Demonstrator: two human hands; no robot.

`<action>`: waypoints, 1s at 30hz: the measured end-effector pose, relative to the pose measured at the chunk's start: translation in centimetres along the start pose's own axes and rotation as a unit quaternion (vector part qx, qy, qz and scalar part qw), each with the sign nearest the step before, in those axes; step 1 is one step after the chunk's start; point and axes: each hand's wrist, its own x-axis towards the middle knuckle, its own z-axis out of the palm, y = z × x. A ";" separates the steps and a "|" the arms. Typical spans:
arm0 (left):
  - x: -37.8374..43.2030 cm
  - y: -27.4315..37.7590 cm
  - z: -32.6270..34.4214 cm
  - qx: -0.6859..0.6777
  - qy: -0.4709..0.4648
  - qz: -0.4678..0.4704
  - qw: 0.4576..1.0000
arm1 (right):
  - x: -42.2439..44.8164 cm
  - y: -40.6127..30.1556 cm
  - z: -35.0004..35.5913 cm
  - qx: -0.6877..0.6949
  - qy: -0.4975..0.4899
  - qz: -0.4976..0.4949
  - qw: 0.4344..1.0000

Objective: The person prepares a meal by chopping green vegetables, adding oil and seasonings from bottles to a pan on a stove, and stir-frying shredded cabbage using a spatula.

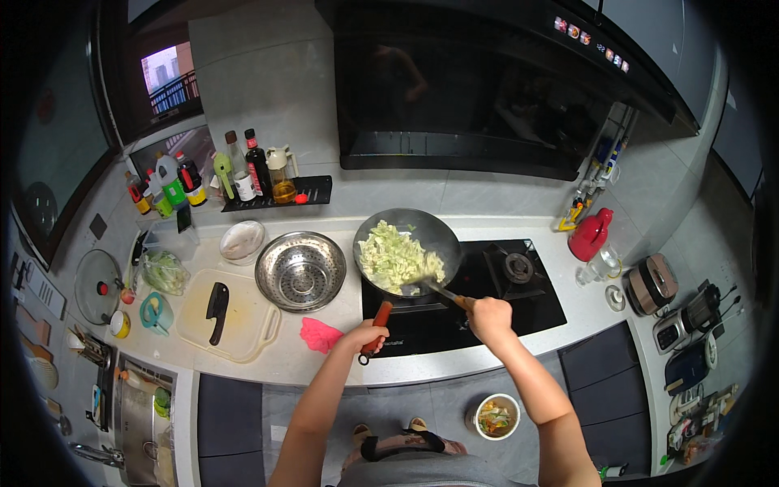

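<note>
My left hand is wrapped around the reddish-brown handle of a dark wok, which sits over the left burner of a black glass gas hob. Chopped pale-green cabbage fills much of the wok's bottom. In my right hand is the wooden handle of a spatula. Its blade is blurred at the cabbage's near right side. A crumpled pink cloth lies on the counter just left of my left hand.
Left of the wok stand a perforated steel basin and a cutting board bearing a black cleaver. Sauce bottles line a wall shelf. A red kettle stands right of the hob. The range hood hangs above; a waste bucket is on the floor.
</note>
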 end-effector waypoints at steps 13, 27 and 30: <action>-0.6 -0.3 -0.4 -0.010 0.018 0.011 1.000 | -0.9 -0.2 0.5 0.161 0.073 0.099 0.979; 0.1 -0.3 -0.1 -0.018 0.012 0.020 1.000 | 0.4 -1.2 7.1 0.187 0.048 0.050 0.980; -0.2 -0.4 -0.2 -0.016 0.015 0.015 1.000 | -2.3 -0.1 1.0 0.203 0.037 0.060 0.977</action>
